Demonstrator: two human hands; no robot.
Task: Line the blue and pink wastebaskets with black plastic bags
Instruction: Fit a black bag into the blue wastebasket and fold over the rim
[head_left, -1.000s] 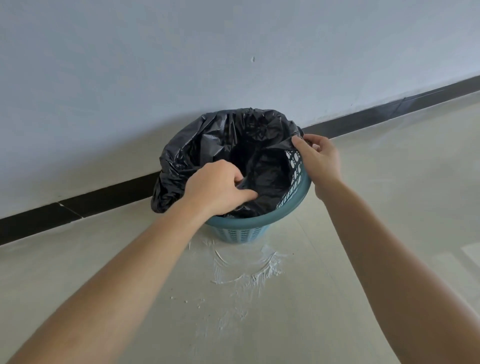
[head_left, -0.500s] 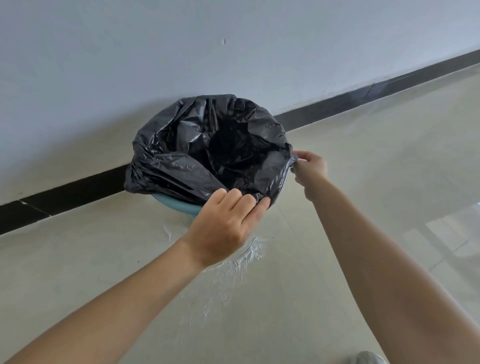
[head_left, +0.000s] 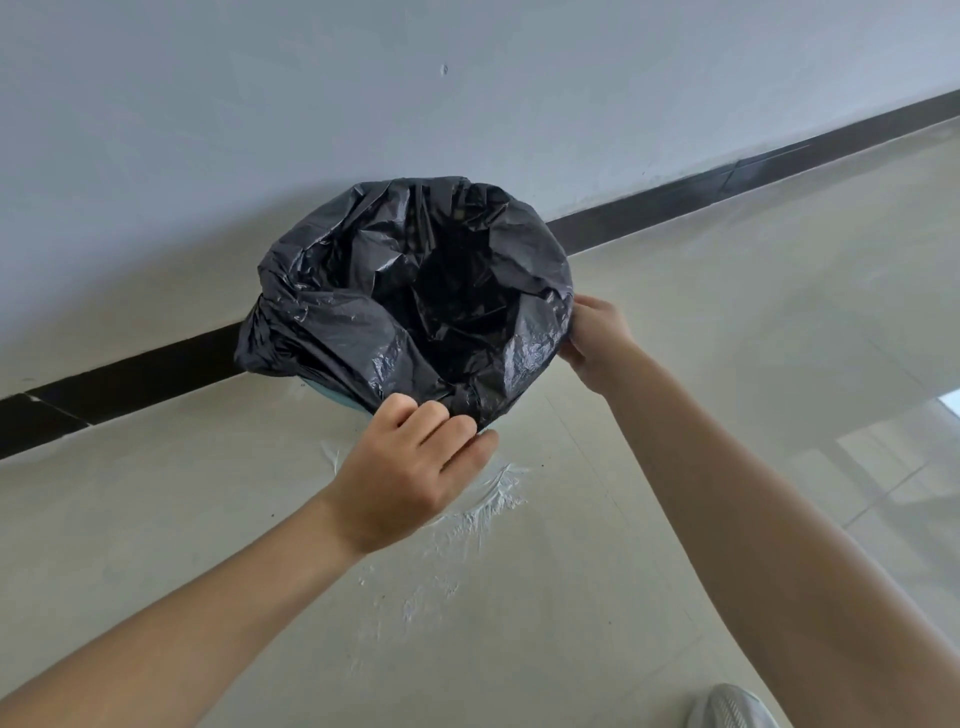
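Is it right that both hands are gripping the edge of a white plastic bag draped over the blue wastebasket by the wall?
Not quite: the bag is black, not white, as the head view shows. The rest holds: the left hand and right hand both grip its edge, and it drapes over the blue wastebasket by the wall.

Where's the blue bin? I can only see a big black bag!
Follow the dark strip along the bottom of the wall to the crinkly black bag. The blue wastebasket sits under it, a thin blue edge peeking out below the bag's near side.
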